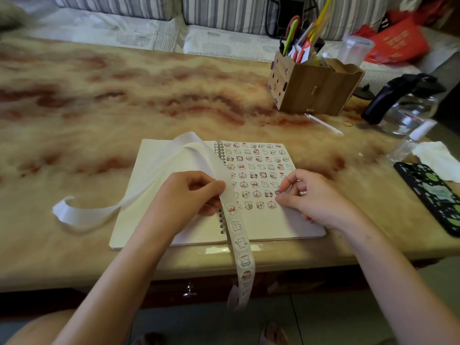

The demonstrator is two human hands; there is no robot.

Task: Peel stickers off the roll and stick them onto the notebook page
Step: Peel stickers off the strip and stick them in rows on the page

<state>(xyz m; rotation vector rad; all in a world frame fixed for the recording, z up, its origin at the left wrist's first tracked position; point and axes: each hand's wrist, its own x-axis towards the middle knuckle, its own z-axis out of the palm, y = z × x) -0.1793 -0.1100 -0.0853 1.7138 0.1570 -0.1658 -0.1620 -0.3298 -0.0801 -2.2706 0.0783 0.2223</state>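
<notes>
Sticker strip (240,242) hangs down from the left hand (184,195), which pinches it. Beside it, the right hand (313,195) pinches a sticker (278,192) on the notebook page (286,225).

Soft daylight, blurred edges, wide-angle distortion

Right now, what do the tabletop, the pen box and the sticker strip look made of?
Tabletop: polished stone or marble-look laminate, cannot tell which; cream with red veining, glare along the near edge.
Pen box: thin wood or wood-grain board, matte, with slotted tab joints.
Sticker strip: paper, thin enough to curl; the emptied backing is plain white.
</notes>
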